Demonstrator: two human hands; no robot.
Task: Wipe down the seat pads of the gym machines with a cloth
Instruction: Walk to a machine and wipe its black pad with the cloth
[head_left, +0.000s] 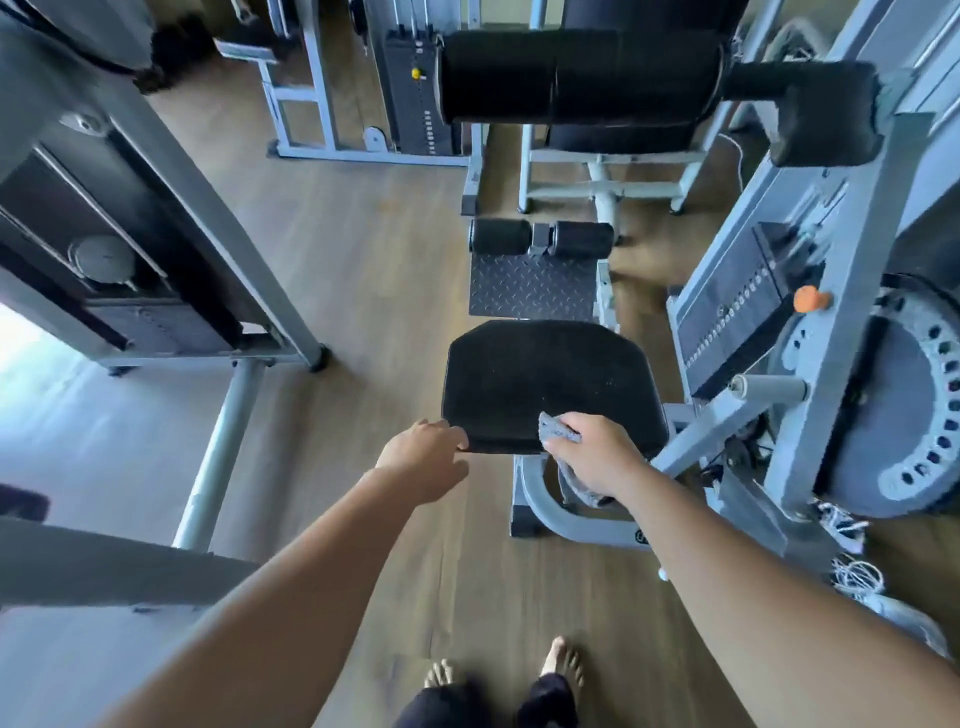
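Right hand (592, 452) clutches a grey cloth (558, 434) against the near edge of a black seat pad (550, 379); left hand (423, 460) pinches the pad's near-left corner.

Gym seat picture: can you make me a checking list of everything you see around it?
Surface: black seat pad, picture a bit blurry.
Job's things: grey cloth, at the pad's near edge.
Clutter: nothing seen.
Hands: right hand holds the cloth; left hand touches the pad's near left corner, grip unclear.
Cables: tangled white cords on the floor, at the right.
Surroundings: wooden floor, grey machines, foam rollers, orange knob.
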